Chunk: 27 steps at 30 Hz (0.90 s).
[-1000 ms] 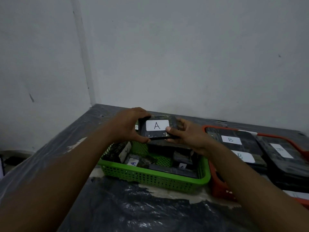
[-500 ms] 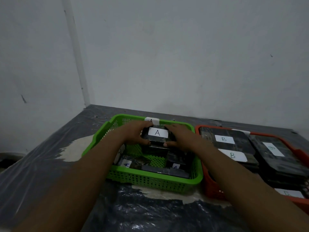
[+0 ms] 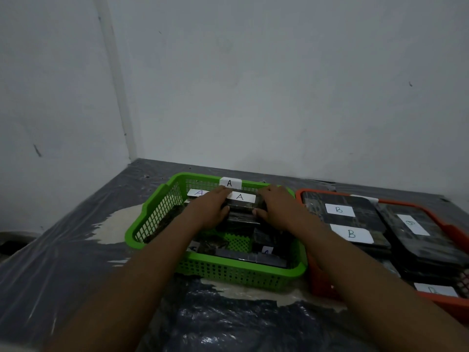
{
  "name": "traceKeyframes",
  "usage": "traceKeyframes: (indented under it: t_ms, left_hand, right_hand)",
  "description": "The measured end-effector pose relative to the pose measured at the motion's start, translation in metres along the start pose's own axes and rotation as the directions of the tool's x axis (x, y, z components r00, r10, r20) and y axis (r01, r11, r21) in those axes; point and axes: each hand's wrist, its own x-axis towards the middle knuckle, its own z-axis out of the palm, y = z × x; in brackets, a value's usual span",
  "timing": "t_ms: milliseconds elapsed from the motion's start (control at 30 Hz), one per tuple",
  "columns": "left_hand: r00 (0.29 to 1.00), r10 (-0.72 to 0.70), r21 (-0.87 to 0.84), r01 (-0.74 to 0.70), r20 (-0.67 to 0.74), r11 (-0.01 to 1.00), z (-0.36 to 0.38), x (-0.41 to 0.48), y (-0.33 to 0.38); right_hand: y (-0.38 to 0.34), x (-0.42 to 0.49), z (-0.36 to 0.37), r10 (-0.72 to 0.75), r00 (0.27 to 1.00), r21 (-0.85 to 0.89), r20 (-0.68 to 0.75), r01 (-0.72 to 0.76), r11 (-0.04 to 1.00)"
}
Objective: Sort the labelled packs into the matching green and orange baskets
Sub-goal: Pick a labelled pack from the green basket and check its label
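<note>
A green basket (image 3: 157,214) with an "A" tag on its far rim sits in the middle of the table. Inside it, near the far wall, a dark pack labelled A (image 3: 242,200) lies on other packs. My left hand (image 3: 209,212) grips its left end and my right hand (image 3: 275,209) grips its right end. More A packs (image 3: 266,252) lie lower in the basket, and another A label shows behind my left hand. To the right stands an orange basket (image 3: 319,283) filled with dark packs labelled B (image 3: 340,210).
The table is covered with dark crinkled plastic sheeting (image 3: 228,323). White walls meet in a corner just behind the baskets, close to the green basket's far rim. The orange basket touches the green one on its right side.
Both hands have carried the A pack from above the basket down and away from me, to the far end inside the green basket. The camera has tilted down slightly.
</note>
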Motion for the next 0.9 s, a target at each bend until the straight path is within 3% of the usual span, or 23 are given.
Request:
traceKeyframes:
  t_ms: [100, 233, 367, 633, 800, 900]
  left_hand:
    - [0.996, 0.057, 0.047, -0.053, -0.073, 0.997, 0.002, -0.009, 0.019]
    - [0.987, 0.153, 0.093, -0.148, -0.055, 0.985, 0.011, -0.019, 0.051]
    - [0.992, 0.122, 0.055, -0.122, 0.010, 0.991, 0.014, -0.021, 0.067]
    - [0.996, 0.077, 0.048, -0.078, 0.037, 0.996, 0.012, -0.023, 0.070]
    - [0.998, 0.052, 0.091, -0.055, 0.039, 0.994, 0.010, -0.023, 0.068]
    - [0.999, 0.024, 0.174, -0.027, 0.023, 0.984, 0.005, -0.018, 0.068]
  right_hand:
    - [0.018, -0.017, -0.021, 0.027, 0.999, -0.124, -0.044, -0.032, 0.992]
    - [0.045, -0.040, -0.042, 0.102, 0.980, -0.229, 0.174, -0.060, 0.972]
    - [0.055, -0.048, -0.046, 0.099, 0.946, -0.235, 0.308, -0.026, 0.972]
    - [0.055, -0.044, -0.038, 0.019, 0.979, -0.161, 0.205, 0.014, 0.987]
    - [0.045, -0.037, -0.029, 0.094, 0.960, -0.233, 0.264, -0.031, 0.972]
    - [0.034, -0.030, -0.026, 0.163, 0.961, -0.219, 0.224, -0.113, 0.969]
